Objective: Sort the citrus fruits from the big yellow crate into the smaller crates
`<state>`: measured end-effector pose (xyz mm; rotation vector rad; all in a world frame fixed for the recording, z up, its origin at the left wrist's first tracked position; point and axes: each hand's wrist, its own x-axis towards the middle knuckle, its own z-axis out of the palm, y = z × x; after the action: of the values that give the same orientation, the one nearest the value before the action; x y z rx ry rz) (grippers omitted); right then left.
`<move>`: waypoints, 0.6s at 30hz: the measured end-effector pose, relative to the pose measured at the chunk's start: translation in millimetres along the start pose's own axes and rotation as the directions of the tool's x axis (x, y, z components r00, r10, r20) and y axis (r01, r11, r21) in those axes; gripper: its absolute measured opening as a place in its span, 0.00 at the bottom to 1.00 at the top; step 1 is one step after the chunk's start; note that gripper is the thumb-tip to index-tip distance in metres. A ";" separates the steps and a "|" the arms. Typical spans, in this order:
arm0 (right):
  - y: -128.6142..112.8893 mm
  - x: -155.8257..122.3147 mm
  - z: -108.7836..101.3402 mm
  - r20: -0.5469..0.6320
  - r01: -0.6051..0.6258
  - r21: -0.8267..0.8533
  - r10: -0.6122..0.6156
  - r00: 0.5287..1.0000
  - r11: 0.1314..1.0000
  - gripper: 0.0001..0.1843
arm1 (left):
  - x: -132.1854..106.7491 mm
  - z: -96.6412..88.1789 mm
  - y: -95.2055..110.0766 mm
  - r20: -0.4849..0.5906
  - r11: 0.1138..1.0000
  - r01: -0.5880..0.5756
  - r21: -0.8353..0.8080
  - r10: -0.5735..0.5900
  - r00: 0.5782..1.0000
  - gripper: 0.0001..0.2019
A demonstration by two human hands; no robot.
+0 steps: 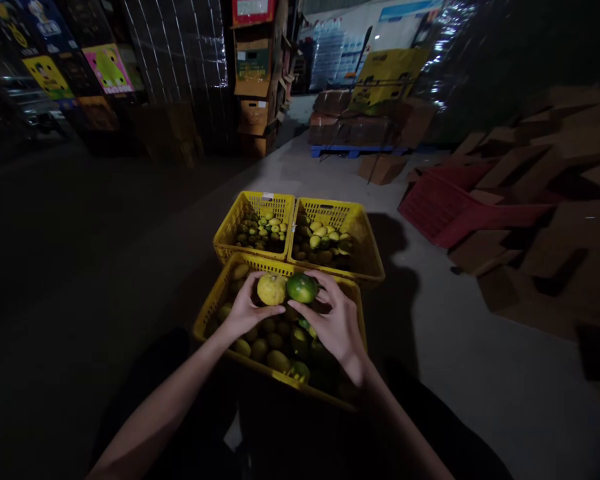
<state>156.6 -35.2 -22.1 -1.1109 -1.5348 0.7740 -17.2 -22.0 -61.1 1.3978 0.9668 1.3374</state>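
Note:
Between thumb and fingers, my left hand (246,308) grips a yellow citrus fruit (271,290). A dark green citrus fruit (302,288) is in my right hand (336,319), held the same way and close beside the yellow one. Both fruits are above the near yellow crate (215,293), which contains many green and yellowish fruits (279,361). Behind it, the far left yellow crate (227,223) and the far right yellow crate (367,247) stand side by side, each with smaller yellow and green fruits inside.
Flattened cardboard boxes (555,247) and a tilted red crate (443,207) lie on the right. A blue pallet (353,152) with wrapped boxes is at the back. Stacked cartons (253,80) rise behind the crates. Deep shadow covers the left floor.

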 end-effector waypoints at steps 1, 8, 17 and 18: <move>1.6 -0.6 0.2 0.001 0.008 -0.018 -0.008 1.000 1.000 0.24 | 0.1 -0.5 1.3 -0.009 0.999 -0.031 0.033 0.031 0.999 0.31; 8.4 -2.9 1.5 0.017 0.060 -0.049 -0.059 0.998 0.997 0.24 | 0.0 -0.9 11.2 0.001 0.992 -0.106 0.073 0.106 0.994 0.32; 1.9 -0.2 1.8 0.129 -0.364 0.274 0.340 0.931 0.890 0.27 | -3.9 -6.4 13.5 0.130 0.952 0.302 -0.057 -0.293 0.947 0.33; 2.1 0.5 2.8 0.173 -0.443 0.307 0.408 0.896 0.842 0.25 | -4.1 -6.0 14.3 0.149 0.928 0.364 -0.075 -0.350 0.925 0.34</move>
<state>154.4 -33.9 -24.5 -1.1748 -1.1780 1.3660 -24.4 -28.8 -48.5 1.1508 0.9945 0.9929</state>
